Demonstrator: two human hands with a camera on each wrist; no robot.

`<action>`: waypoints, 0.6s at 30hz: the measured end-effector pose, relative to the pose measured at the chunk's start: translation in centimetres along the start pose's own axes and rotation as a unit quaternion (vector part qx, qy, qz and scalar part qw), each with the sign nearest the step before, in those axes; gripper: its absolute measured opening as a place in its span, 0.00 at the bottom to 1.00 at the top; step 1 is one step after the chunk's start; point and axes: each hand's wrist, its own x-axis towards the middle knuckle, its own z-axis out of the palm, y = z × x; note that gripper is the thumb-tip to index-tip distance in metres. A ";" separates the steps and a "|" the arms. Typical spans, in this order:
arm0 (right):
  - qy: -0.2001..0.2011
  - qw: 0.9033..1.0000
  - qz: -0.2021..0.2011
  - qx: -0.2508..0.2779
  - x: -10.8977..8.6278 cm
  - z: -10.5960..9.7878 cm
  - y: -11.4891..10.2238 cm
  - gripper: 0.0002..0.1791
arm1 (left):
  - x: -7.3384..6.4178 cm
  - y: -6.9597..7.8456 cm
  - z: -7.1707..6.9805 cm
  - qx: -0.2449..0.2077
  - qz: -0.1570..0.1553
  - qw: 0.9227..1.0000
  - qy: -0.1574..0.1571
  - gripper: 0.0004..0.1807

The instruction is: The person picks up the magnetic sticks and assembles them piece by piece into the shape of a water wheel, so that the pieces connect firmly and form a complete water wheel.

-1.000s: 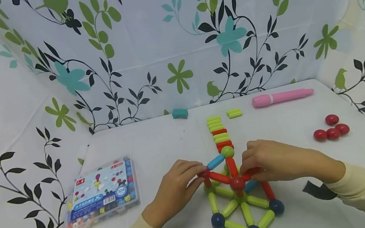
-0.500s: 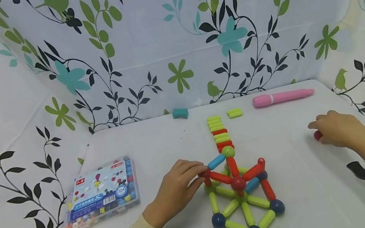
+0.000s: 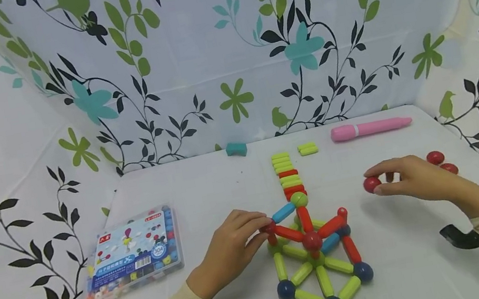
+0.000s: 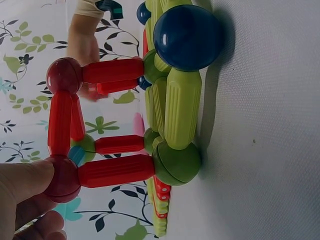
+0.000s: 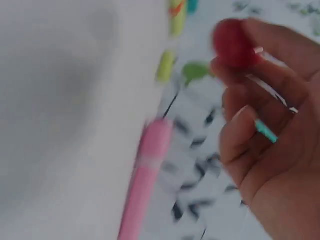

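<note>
A model [image 3: 323, 279] of coloured balls and rods stands on the table, with lime rods and dark blue balls at its base and red rods rising above. My left hand [image 3: 226, 251] pinches the red ball [image 4: 65, 177] at its upper left corner; in the left wrist view, red rods join that ball. To the right of the model, my right hand [image 3: 418, 179] pinches a loose red ball [image 3: 372, 184] between thumb and fingertips. In the right wrist view this ball [image 5: 234, 44] appears blurred. A red rod [image 3: 332, 224] slants up on the model's right, its end without a ball.
Two red balls [image 3: 435, 157] show behind my right hand. Lime and red rods [image 3: 288, 173] lie in a row behind the model. A clear parts box [image 3: 133, 254] sits left, a pink pen-shaped object [image 3: 370, 128] and a teal block [image 3: 236, 149] at the back.
My right hand has let go of the model's right red rod, reached out to the red balls, and come back leftward with one. My left hand stays on its ball.
</note>
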 end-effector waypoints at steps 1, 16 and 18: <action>0.003 0.999 -0.016 0.032 0.1 0.1 -1.2 0.23 | 0.0 0.0 0.0 0.001 0.002 1.000 0.002 0.19; -0.030 0.990 -0.102 0.091 1.1 2.6 -5.3 0.21 | 0.1 0.0 0.0 0.005 -0.005 1.000 -0.008 0.20; -0.041 0.989 -0.104 0.096 1.1 2.8 -5.3 0.21 | 0.0 0.1 -0.1 0.005 -0.005 1.000 -0.007 0.20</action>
